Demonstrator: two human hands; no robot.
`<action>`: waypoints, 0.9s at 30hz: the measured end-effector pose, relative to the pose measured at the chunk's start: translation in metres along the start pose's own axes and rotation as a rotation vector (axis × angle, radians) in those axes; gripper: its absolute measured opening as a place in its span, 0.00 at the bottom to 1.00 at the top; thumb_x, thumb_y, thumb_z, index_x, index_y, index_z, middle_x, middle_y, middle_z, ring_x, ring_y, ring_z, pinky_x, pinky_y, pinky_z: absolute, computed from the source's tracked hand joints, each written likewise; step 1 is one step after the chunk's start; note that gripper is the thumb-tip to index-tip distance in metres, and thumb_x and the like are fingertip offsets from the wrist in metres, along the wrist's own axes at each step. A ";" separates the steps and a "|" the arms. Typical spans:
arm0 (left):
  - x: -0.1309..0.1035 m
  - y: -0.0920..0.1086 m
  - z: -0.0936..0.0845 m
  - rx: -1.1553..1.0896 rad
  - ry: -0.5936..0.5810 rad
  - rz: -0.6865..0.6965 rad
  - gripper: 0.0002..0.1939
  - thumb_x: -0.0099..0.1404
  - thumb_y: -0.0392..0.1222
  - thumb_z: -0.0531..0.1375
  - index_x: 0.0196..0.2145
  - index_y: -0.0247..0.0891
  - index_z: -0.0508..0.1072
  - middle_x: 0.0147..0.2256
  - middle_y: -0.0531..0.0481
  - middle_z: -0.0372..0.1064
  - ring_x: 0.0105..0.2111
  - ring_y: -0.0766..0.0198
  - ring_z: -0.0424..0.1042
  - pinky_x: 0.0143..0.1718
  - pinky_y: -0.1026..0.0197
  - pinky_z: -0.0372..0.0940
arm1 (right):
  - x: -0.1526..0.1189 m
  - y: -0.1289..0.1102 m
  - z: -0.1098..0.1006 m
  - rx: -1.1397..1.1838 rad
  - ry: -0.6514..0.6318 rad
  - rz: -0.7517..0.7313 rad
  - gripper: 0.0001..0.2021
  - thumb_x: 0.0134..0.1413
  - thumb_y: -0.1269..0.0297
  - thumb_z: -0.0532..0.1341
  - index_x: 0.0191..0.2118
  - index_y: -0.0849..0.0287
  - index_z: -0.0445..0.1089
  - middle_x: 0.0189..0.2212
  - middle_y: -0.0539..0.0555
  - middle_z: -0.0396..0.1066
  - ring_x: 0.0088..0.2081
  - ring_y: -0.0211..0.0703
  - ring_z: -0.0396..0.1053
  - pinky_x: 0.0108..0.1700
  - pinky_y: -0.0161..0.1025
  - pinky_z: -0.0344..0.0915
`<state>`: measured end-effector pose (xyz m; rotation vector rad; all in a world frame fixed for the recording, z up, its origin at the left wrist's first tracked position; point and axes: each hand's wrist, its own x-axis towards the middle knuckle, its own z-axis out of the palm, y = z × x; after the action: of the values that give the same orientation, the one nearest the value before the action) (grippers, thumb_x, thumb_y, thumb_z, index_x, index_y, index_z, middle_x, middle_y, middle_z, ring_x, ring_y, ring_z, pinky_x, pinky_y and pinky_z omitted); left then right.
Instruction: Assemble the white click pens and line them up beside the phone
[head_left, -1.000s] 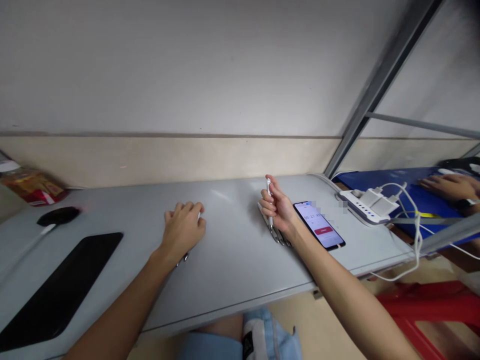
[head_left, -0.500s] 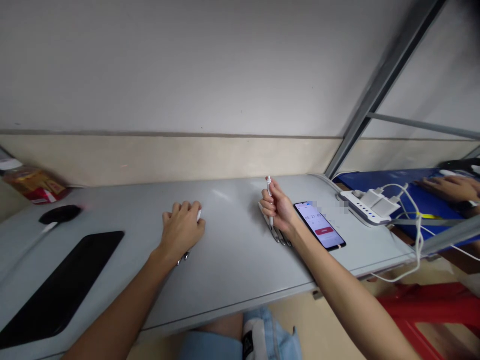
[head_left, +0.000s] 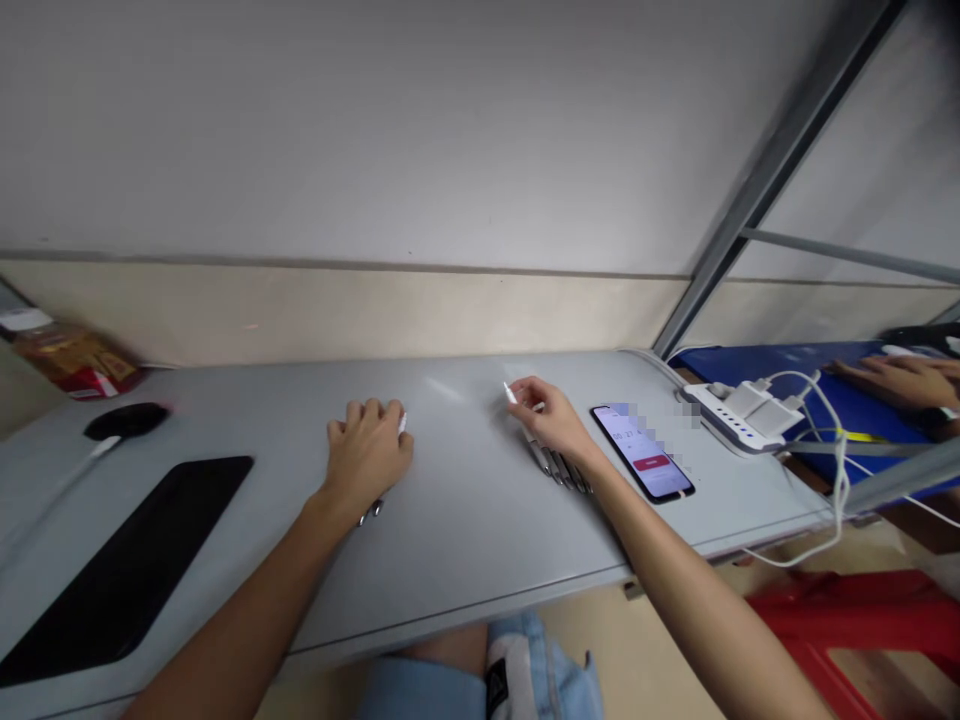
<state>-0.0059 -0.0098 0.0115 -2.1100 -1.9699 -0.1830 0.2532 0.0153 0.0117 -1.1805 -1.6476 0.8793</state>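
My left hand (head_left: 367, 448) rests on the grey desk, its fingers curled down over white pens. A white pen end (head_left: 403, 422) pokes out beside the index finger, and shiny metal ends (head_left: 376, 508) show below the palm. Farther right, my right hand (head_left: 551, 418) is closed in a pinch on a white pen (head_left: 511, 394), whose pointed end sticks out to the left of the fingers. Under that hand several pens with silver ends (head_left: 556, 466) lie side by side, partly covered by the palm and wrist.
A lit phone (head_left: 646, 455) lies right of my right hand, before a white power strip (head_left: 731, 420) with cables. A dark flat slab (head_left: 131, 570), a black disc (head_left: 126, 420) and a bottle (head_left: 71, 355) are at left. Another person's hand (head_left: 900, 380) rests on the blue surface.
My right hand has lowered and turned over. The pen in it was upright and now tilts to the left, above the row of pens. My left hand has stayed nearly still.
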 end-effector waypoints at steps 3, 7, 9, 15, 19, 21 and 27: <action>-0.001 0.000 0.001 0.006 -0.007 0.000 0.14 0.64 0.41 0.48 0.43 0.36 0.69 0.43 0.37 0.67 0.47 0.45 0.62 0.40 0.48 0.58 | 0.001 0.011 0.002 -0.420 0.051 -0.060 0.11 0.51 0.60 0.63 0.40 0.58 0.72 0.37 0.55 0.69 0.42 0.46 0.62 0.45 0.43 0.57; 0.000 0.000 0.001 -0.006 -0.013 -0.002 0.15 0.64 0.42 0.48 0.43 0.36 0.69 0.43 0.37 0.67 0.46 0.45 0.62 0.40 0.48 0.58 | 0.001 0.018 0.004 -0.744 0.042 -0.014 0.15 0.52 0.56 0.64 0.43 0.57 0.75 0.45 0.60 0.66 0.49 0.55 0.57 0.48 0.49 0.52; 0.000 0.000 0.001 -0.008 -0.018 -0.010 0.15 0.64 0.42 0.49 0.43 0.36 0.69 0.43 0.37 0.67 0.46 0.45 0.62 0.40 0.48 0.58 | 0.001 0.018 0.005 -0.807 0.030 0.001 0.16 0.50 0.56 0.65 0.45 0.55 0.74 0.48 0.60 0.64 0.49 0.56 0.56 0.48 0.49 0.51; 0.000 -0.002 0.004 -0.016 0.005 -0.003 0.15 0.65 0.44 0.49 0.43 0.36 0.69 0.42 0.37 0.67 0.46 0.45 0.62 0.40 0.48 0.58 | 0.000 0.014 -0.002 -0.785 0.033 -0.016 0.21 0.45 0.56 0.69 0.48 0.49 0.72 0.48 0.57 0.63 0.49 0.54 0.56 0.47 0.46 0.50; -0.001 -0.002 0.004 -0.001 -0.006 -0.008 0.15 0.65 0.45 0.49 0.41 0.36 0.69 0.42 0.37 0.67 0.46 0.46 0.62 0.40 0.49 0.59 | -0.001 0.012 -0.007 -0.781 -0.015 0.019 0.16 0.46 0.54 0.69 0.43 0.49 0.75 0.47 0.57 0.64 0.50 0.55 0.57 0.47 0.47 0.49; -0.001 -0.002 0.002 0.007 -0.012 -0.011 0.15 0.65 0.46 0.49 0.40 0.35 0.70 0.42 0.36 0.67 0.46 0.45 0.62 0.40 0.49 0.59 | -0.001 0.010 -0.009 -0.755 -0.011 0.024 0.16 0.47 0.53 0.68 0.43 0.49 0.75 0.47 0.57 0.64 0.50 0.55 0.57 0.47 0.47 0.49; 0.000 0.000 0.000 0.018 -0.041 0.001 0.17 0.65 0.47 0.48 0.36 0.35 0.73 0.41 0.36 0.68 0.46 0.44 0.62 0.41 0.47 0.59 | 0.000 0.004 -0.013 -0.659 0.145 0.015 0.12 0.55 0.53 0.62 0.43 0.50 0.74 0.46 0.57 0.66 0.49 0.53 0.58 0.49 0.47 0.50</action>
<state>-0.0061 -0.0099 0.0110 -2.1194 -1.9857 -0.1225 0.2667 0.0174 0.0122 -1.6494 -1.8662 0.2357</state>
